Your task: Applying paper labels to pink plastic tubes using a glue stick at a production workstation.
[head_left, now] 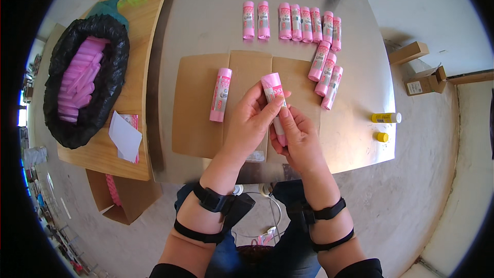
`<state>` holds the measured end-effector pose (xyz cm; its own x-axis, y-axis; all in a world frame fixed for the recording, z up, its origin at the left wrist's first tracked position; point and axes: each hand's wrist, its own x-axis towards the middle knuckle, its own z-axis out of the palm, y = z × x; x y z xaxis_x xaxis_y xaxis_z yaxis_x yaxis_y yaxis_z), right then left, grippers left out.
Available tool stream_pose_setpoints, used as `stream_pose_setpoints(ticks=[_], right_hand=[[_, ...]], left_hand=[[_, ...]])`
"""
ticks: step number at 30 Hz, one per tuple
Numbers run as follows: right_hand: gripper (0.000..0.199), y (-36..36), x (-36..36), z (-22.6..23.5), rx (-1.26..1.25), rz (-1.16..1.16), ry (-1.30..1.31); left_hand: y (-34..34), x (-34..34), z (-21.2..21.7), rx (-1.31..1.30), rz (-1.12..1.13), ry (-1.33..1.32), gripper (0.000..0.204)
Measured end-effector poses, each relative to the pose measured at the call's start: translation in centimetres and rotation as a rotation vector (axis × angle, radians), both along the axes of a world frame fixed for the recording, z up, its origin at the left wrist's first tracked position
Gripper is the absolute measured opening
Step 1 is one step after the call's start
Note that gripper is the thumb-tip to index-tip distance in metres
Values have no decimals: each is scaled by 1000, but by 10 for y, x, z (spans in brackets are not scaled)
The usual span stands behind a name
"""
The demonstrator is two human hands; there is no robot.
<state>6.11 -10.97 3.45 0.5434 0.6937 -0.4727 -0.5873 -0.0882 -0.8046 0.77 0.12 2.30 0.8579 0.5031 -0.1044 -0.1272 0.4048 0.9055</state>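
**Both hands on one pink roll above the cardboard**

The grey metal bench [206, 25] carries everything, with a wooden side bench [149, 15] along its left edge. On that wood sits a black plastic bag [110, 46] heaped with plain pink rolls. A flat brown cardboard sheet [198, 123] lies at the bench's near edge. Beyond it stands a row of labelled pink rolls [296, 20], with three more [325, 73] leaning off to the right. One labelled roll [221, 94] lies alone on the cardboard. A yellow glue stick [386, 118] and its yellow cap [382, 137] rest near the right edge, apart from each other.

The left hand [249, 123] and right hand [298, 141] each have their grip clamped on a pink roll with a paper label [274, 92], held upright above the cardboard.

The label could likely wrinkle or sit crooked if the fingers press unevenly. With its cap off, the glue may dry out.
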Motion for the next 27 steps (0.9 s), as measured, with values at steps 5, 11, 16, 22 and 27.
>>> stream_pose_setpoints(ticks=[5, 11, 16, 22, 27], right_hand=[[26, 5, -10, -4, 34, -17, -24], [22, 7, -13, -8, 126, 55, -36], [19, 7, -13, -7, 220, 70, 8], [25, 6, -8, 2, 175, 59, 53], [23, -5, 3, -1, 256, 23, 181]], left_hand=[[0, 0, -1, 78, 63, 63, 29], [2, -1, 5, 111, 146, 148, 26], [3, -2, 6, 88, 163, 167, 30], [8, 1, 2, -25, 89, 145, 32], [3, 0, -2, 52, -39, -44, 49]])
